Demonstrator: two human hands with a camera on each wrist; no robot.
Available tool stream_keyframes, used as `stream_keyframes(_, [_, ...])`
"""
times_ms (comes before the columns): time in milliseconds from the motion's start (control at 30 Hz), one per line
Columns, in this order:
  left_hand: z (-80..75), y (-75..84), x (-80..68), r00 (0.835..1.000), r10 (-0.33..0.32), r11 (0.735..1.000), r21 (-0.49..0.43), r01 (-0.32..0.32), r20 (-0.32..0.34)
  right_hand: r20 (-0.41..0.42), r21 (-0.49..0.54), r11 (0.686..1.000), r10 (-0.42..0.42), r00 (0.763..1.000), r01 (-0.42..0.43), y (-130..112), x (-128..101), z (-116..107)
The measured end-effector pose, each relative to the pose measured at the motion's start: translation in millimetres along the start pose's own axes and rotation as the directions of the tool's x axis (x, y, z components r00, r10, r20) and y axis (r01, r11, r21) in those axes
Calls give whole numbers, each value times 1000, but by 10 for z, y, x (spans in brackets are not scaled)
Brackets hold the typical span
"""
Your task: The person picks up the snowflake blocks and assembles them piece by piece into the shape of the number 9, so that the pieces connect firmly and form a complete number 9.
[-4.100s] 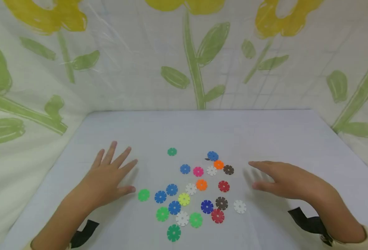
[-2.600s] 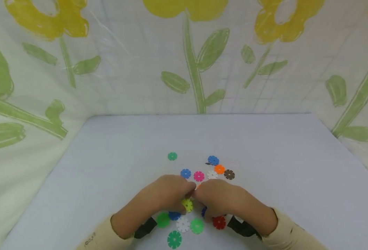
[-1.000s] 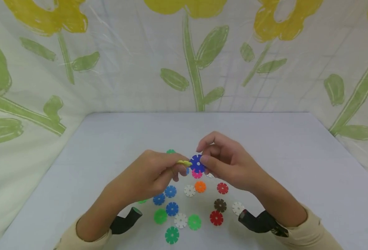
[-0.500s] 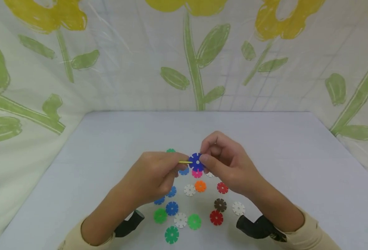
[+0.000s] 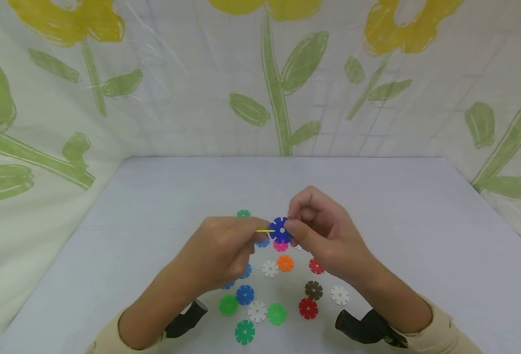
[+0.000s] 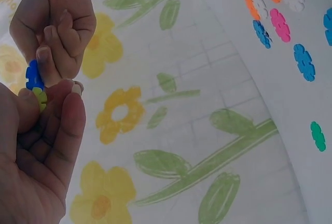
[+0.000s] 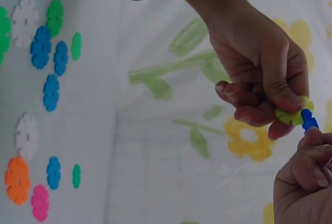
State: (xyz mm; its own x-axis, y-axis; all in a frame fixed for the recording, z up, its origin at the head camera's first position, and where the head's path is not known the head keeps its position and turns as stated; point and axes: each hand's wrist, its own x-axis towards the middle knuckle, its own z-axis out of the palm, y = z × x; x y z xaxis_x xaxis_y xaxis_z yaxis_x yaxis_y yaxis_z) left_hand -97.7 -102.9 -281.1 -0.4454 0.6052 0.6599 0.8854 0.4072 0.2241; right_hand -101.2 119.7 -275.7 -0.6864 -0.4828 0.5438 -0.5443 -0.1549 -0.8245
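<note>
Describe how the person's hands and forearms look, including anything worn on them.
The left hand and right hand are bare, without gloves. A cream fabric left sleeve and matching right sleeve stop short of the wrists. Near each sleeve's end shows a black, bent, tube-shaped device; no cable is visible.

The white, smooth-topped table (image 5: pixel 397 221) carries scattered flat, round, notched, plastic-looking discs (image 5: pixel 245 295). Nearest in the head view lies a dark green disc (image 5: pixel 245 332); beyond it, a white disc (image 5: pixel 257 311) sits between two light green discs (image 5: pixel 276 313). A red disc (image 5: pixel 308 308) lies just beside a brown disc (image 5: pixel 313 290).
</note>
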Motion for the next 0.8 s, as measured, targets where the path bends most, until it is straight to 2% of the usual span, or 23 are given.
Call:
stream_keyframes(167, [12, 6, -13, 1000, -3, 1000, -2, 3, 0, 5, 26, 1000, -4, 1000, 4, 24, 1, 29])
stream_keyframes(433, [-63, -30, -41, 997, -12, 999, -34, 15, 75, 36, 55, 998, 16, 999, -18, 48, 10, 37])
stream_keyframes(633, [-83, -57, -32, 997, 22, 999, -46, -19, 70, 27, 53, 998, 41, 999, -42, 75, -10, 20])
stream_keyframes(800, [-83, -71, -19, 996, 13, 996, -93, -5, 84, 24, 114, 991, 72, 997, -74, 81, -17, 12])
